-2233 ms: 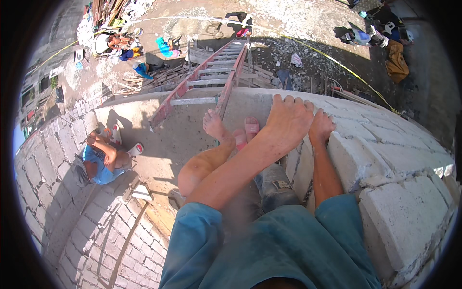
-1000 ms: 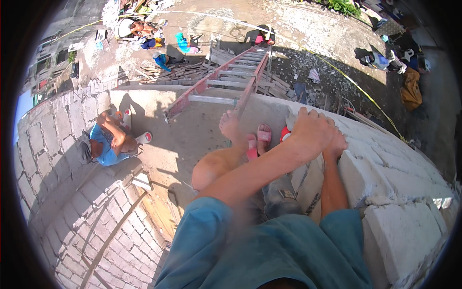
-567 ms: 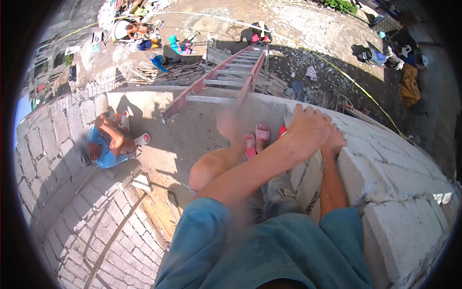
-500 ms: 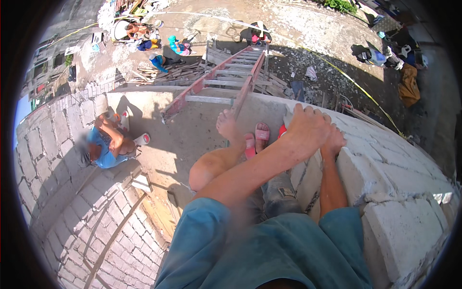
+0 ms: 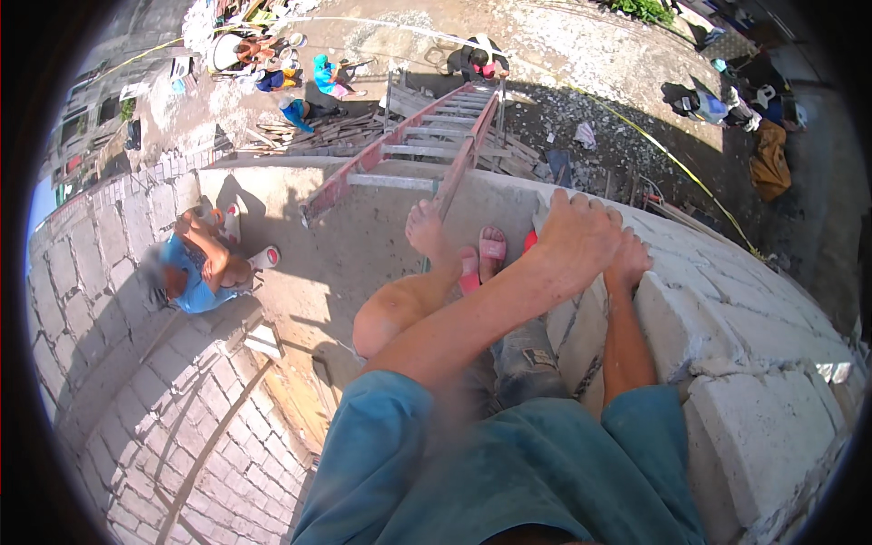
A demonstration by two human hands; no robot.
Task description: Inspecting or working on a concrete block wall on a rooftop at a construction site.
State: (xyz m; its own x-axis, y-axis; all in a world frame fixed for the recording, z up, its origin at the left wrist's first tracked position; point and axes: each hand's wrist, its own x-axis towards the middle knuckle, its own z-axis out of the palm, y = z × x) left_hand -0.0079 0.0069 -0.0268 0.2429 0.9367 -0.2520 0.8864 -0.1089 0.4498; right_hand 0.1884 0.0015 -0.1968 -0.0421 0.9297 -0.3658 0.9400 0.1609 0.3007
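Both my arms reach to the right, to a wall of grey concrete blocks [image 5: 699,309]. My left hand [image 5: 579,234] lies at the near end of the wall's top, knuckles up, its fingers bent over the edge. Close beside it, my right hand [image 5: 627,262] also has its fingers curled over the block edge. The fingertips of both are hidden. Ahead of me, a red ladder [image 5: 400,145] with pale rungs leans on the concrete ledge. A bare limb [image 5: 395,313] shows below my left forearm and ends beside the ladder's rail; whose it is I cannot tell.
Pink sandals [image 5: 491,245] on two feet stand on the concrete slab [image 5: 318,245]. A person in blue [image 5: 202,272] sits at left against a block wall [image 5: 86,245]. Below are several people, a wood pile [image 5: 336,134], rubble and yellow tape [image 5: 654,145].
My view has shifted very slightly. The person near the ladder's far end has changed head position, and a person in turquoise has moved a little. Both my hands stay on the wall.
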